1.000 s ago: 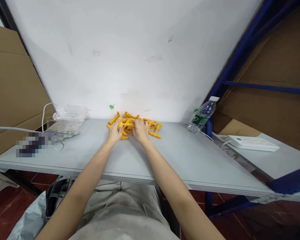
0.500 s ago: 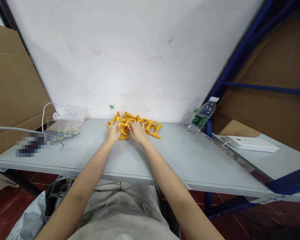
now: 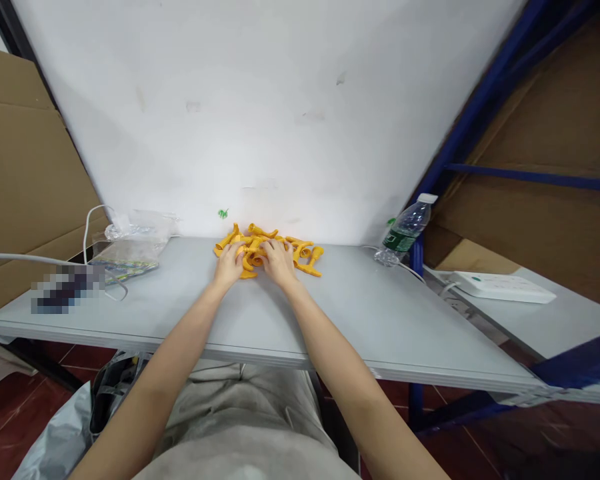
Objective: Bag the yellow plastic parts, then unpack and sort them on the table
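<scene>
A loose heap of yellow plastic pieces (image 3: pixel 309 269) lies at the back of the table, against the white wall. Several are T-shaped or hooked, with a hollow round end. At the heap's left side, my left hand (image 3: pixel 229 265) is curled with thumb and fingers on a lighter yellow piece (image 3: pixel 240 248). My right hand (image 3: pixel 280 263) lies over the heap's middle, palm down, fingers apart and touching pieces. Both hands hide part of the heap, and the undersides of the fingers do not show.
On the left of the grey table (image 3: pixel 360 320) lie a clear plastic bag (image 3: pixel 143 243), a white cable (image 3: pixel 35 257) and a blurred-out dark item (image 3: pixel 67 291). A water bottle (image 3: pixel 405 233) leans against a blue post at the right. Beyond it sits a white power strip (image 3: pixel 503 287).
My right hand has shifted slightly right, away from my left hand, uncovering more yellow pieces between them. My left hand has stayed almost in place.
</scene>
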The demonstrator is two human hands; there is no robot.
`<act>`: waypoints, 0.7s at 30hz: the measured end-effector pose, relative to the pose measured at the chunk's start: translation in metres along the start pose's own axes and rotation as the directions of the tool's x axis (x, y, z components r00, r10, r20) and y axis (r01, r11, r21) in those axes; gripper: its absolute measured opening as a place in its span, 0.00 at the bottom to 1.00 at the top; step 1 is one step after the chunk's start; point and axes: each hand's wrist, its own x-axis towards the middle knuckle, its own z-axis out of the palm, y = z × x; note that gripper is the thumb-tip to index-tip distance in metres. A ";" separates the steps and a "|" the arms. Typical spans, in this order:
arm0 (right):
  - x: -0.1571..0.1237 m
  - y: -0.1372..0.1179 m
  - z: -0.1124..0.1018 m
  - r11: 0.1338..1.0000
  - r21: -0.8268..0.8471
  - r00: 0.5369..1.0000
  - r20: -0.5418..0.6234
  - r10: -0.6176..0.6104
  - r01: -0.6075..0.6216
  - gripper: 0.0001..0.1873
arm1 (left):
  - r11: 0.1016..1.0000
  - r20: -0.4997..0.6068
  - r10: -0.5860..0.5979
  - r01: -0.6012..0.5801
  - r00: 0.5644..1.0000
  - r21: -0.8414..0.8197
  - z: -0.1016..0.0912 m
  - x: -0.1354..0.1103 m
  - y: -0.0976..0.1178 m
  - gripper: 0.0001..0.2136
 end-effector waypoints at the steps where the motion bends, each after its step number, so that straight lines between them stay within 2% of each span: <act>1: 0.000 0.000 0.000 1.000 -0.010 1.000 -0.002 0.003 -0.003 0.15 | 1.000 0.008 0.005 -0.005 1.000 0.003 0.000 0.000 0.000 0.15; 13: -0.002 -0.001 0.009 0.999 0.035 0.993 0.112 0.029 -0.033 0.19 | 0.995 0.028 -0.072 0.070 0.997 0.075 -0.008 0.002 0.001 0.14; 21: -0.002 -0.003 0.006 0.999 0.044 0.985 0.173 0.007 -0.015 0.15 | 0.996 0.045 -0.061 0.057 0.997 0.070 -0.006 0.001 -0.006 0.13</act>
